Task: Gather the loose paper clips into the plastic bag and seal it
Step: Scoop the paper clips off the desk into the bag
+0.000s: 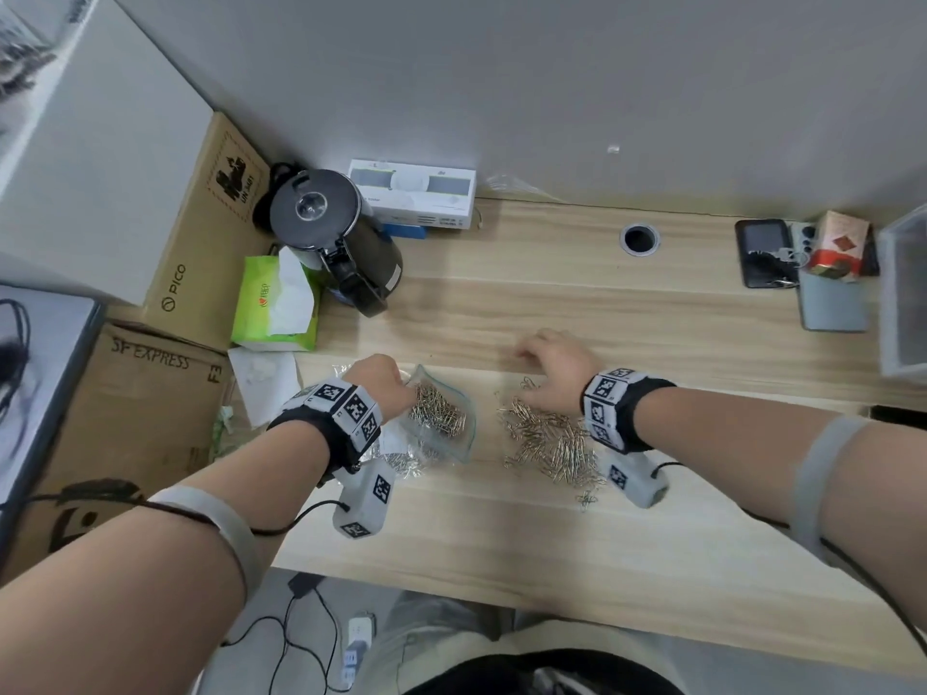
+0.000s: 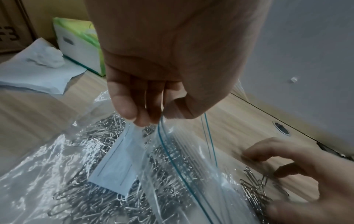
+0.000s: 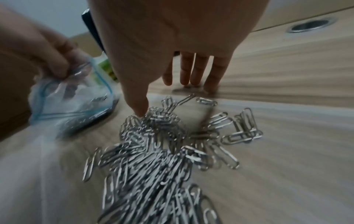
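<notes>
A clear zip bag [image 1: 464,433] with a blue seal line lies on the wooden desk [image 1: 552,534], its mouth lifted open toward the right. My left hand [image 1: 381,383] pinches the bag's rim [image 2: 162,125] between thumb and fingertips. Many silver clips in the bag [image 2: 91,197] lie around a white label [image 2: 118,163]. To the right of the bag, a pile of loose paper clips [image 1: 547,443] rests on the desk. My right hand [image 1: 552,363] hovers over the pile's far end with straight, spread fingers [image 3: 195,72]. Its thumb [image 3: 138,103] touches the heap of clips [image 3: 153,151].
A black kettle [image 1: 341,233], a green tissue pack [image 1: 276,303] and white paper [image 1: 263,383] stand left of the bag. Cardboard boxes [image 1: 135,393] line the left edge. A cable hole [image 1: 639,238], a phone [image 1: 765,253] and a grey pad [image 1: 832,303] sit at the back right.
</notes>
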`<state>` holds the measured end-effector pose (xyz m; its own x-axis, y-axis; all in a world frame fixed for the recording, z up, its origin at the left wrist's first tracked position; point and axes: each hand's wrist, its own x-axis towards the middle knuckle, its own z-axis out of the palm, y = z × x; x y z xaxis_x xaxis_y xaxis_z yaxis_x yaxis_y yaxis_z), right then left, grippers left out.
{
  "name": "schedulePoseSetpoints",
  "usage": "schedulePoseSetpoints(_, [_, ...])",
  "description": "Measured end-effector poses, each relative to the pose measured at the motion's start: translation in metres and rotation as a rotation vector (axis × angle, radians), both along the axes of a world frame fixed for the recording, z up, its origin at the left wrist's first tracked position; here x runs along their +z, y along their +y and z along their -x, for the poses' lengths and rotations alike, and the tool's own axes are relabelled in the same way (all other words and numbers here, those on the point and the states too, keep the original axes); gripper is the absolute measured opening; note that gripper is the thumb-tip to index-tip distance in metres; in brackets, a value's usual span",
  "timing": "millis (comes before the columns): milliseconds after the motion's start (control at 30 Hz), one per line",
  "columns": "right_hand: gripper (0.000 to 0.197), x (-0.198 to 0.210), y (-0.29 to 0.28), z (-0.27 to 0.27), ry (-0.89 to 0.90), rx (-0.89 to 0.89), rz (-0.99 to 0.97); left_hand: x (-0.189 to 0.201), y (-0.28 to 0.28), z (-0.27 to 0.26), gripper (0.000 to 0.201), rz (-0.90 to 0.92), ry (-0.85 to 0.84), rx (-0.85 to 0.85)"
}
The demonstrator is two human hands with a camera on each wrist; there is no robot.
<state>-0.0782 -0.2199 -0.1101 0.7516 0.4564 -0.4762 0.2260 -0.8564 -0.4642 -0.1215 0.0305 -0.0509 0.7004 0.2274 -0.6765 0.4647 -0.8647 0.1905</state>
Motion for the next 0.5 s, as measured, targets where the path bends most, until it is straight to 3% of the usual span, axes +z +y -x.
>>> schedulePoseSetpoints(133, [0.087,-0.011,-0.006,0.008,-0.094,0.254,0.135,-0.005,-0.002,0.001,0.011,-0.032,0.009,-0.013])
schedulePoseSetpoints(233, [0.092,-0.014,0.009,0.023,-0.123,0.363,0.141,-0.006,-0.003,-0.001,0.012,-0.016,0.022,-0.011])
schedulePoseSetpoints(300, [0.085,-0.018,0.016,0.033,-0.144,0.430,0.113,-0.006,-0.003,-0.003,0.013,-0.009,0.024,-0.017])
schedulePoseSetpoints(500, [0.035,-0.014,0.013,0.045,-0.135,0.487,0.046,-0.009,-0.006,0.000,0.011,0.010,0.005,-0.012])
